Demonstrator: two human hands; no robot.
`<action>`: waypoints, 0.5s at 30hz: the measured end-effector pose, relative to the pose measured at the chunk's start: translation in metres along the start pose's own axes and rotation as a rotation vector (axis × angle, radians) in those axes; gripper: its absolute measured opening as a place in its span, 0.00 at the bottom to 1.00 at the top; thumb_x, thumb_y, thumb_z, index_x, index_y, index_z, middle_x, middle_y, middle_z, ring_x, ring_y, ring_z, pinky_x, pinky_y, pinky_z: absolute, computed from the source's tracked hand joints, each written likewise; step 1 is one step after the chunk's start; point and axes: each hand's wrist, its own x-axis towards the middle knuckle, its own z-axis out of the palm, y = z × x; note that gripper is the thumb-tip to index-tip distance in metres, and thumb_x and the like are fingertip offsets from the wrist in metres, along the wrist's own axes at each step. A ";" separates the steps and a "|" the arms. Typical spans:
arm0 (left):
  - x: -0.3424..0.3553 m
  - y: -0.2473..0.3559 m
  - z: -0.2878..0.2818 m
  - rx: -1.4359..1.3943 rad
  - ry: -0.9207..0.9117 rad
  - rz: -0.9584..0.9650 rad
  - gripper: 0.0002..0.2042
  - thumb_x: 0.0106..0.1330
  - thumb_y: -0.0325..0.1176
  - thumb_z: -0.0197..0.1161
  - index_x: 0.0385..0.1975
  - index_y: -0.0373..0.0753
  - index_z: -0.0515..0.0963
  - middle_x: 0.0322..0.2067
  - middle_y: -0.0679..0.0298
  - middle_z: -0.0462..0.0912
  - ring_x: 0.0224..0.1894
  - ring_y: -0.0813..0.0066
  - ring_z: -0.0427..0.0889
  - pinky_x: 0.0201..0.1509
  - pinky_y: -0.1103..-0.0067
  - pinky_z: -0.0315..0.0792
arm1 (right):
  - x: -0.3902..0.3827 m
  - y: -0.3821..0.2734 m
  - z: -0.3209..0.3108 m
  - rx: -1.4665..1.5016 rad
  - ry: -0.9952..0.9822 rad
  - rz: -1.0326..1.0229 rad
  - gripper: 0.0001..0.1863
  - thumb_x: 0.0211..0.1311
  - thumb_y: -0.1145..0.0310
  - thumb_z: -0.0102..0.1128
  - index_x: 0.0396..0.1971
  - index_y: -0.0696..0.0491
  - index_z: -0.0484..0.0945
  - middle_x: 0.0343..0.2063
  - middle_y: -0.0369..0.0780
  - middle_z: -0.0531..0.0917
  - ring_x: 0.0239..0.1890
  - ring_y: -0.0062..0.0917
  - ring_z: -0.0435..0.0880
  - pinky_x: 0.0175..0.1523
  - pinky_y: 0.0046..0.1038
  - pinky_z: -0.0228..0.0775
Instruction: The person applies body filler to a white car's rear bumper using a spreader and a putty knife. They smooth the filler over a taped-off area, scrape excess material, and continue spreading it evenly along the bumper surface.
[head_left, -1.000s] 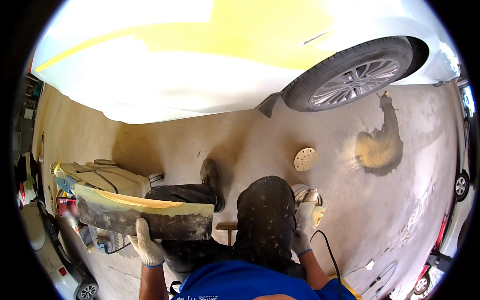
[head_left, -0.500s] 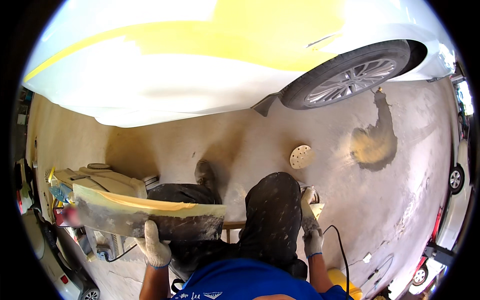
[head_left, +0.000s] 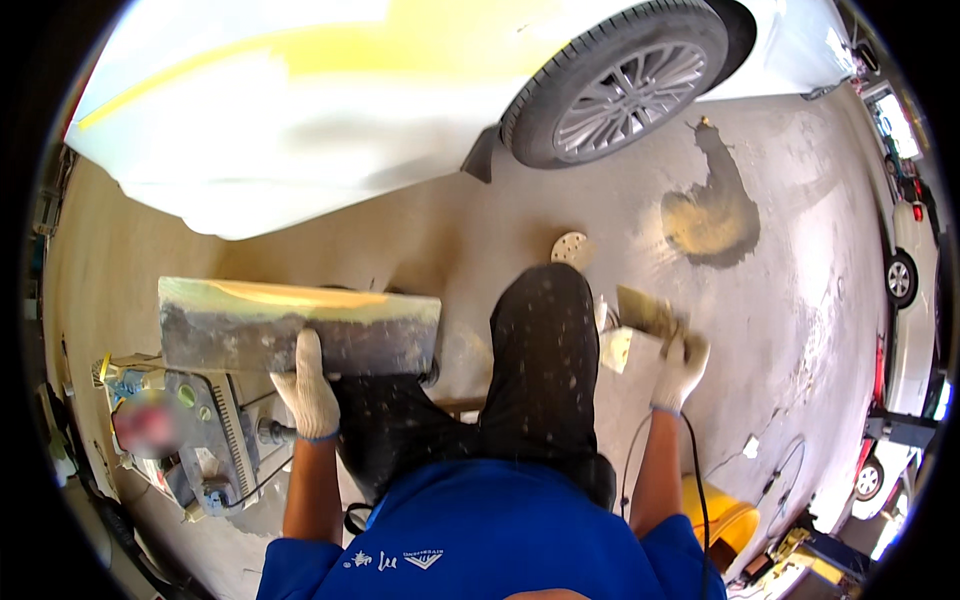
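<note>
My gloved left hand (head_left: 310, 385) grips a long flat board (head_left: 230, 325) from its near edge, thumb over the dark, putty-smeared face; a yellowish band of paste runs along its far part. My gloved right hand (head_left: 680, 365) holds a putty spreader (head_left: 645, 310), slightly blurred, out to the right of my knee. Under it a cream-coloured pad (head_left: 617, 351) and a metal object are partly visible. A round holed sanding disc (head_left: 568, 250) lies on the floor beyond my knee. Across the top stands a white car (head_left: 300, 150) with yellowish patches on its panel and a dark wheel (head_left: 615, 90).
A grey machine (head_left: 205, 430) with cables and small items is at my left. A yellow bucket (head_left: 730, 520) and cords sit at lower right. A stained patch (head_left: 710, 220) marks the floor (head_left: 800, 300). Other cars (head_left: 910, 280) stand at the far right.
Both my hands have risen, bringing the board higher and level and the spreader up and outward to the right. The view has shifted, so the car sits higher in the picture.
</note>
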 end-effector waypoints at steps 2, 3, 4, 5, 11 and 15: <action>0.004 -0.008 -0.009 -0.006 -0.017 0.127 0.20 0.68 0.40 0.67 0.53 0.35 0.74 0.44 0.66 0.79 0.41 0.80 0.77 0.41 0.80 0.75 | 0.014 -0.035 0.021 0.093 0.015 -0.044 0.06 0.67 0.77 0.58 0.41 0.58 0.79 0.29 0.31 0.76 0.31 0.14 0.72 0.36 0.19 0.66; 0.007 -0.015 -0.012 -0.015 -0.009 0.227 0.19 0.68 0.39 0.67 0.53 0.34 0.75 0.46 0.66 0.79 0.46 0.78 0.76 0.50 0.77 0.75 | 0.018 -0.060 0.027 0.070 -0.067 -0.101 0.07 0.66 0.77 0.58 0.41 0.59 0.81 0.30 0.31 0.78 0.33 0.14 0.73 0.37 0.19 0.66; 0.012 -0.021 -0.019 -0.007 -0.030 0.219 0.18 0.69 0.36 0.66 0.54 0.33 0.75 0.50 0.64 0.78 0.52 0.76 0.74 0.60 0.74 0.69 | 0.024 -0.071 0.033 0.095 -0.090 -0.144 0.06 0.66 0.76 0.58 0.38 0.60 0.82 0.30 0.32 0.79 0.32 0.15 0.73 0.37 0.19 0.67; 0.013 -0.022 -0.021 -0.038 0.022 0.194 0.17 0.69 0.36 0.66 0.52 0.32 0.77 0.49 0.65 0.79 0.50 0.77 0.75 0.57 0.75 0.71 | 0.026 -0.090 0.041 0.091 -0.123 -0.163 0.05 0.65 0.75 0.58 0.36 0.59 0.81 0.27 0.33 0.79 0.28 0.15 0.73 0.34 0.20 0.68; 0.006 -0.018 -0.043 -0.035 0.058 0.226 0.14 0.69 0.37 0.68 0.46 0.33 0.80 0.40 0.69 0.82 0.36 0.84 0.77 0.34 0.84 0.73 | 0.020 -0.170 0.061 0.444 -0.189 -0.225 0.07 0.66 0.76 0.55 0.34 0.63 0.80 0.33 0.41 0.83 0.35 0.25 0.84 0.43 0.29 0.81; 0.018 -0.032 -0.055 -0.087 0.056 0.295 0.17 0.67 0.33 0.69 0.50 0.28 0.79 0.45 0.62 0.84 0.44 0.77 0.80 0.52 0.76 0.75 | 0.029 -0.167 0.056 0.342 -0.109 -0.272 0.10 0.60 0.76 0.61 0.41 0.65 0.78 0.34 0.41 0.82 0.34 0.24 0.83 0.42 0.29 0.81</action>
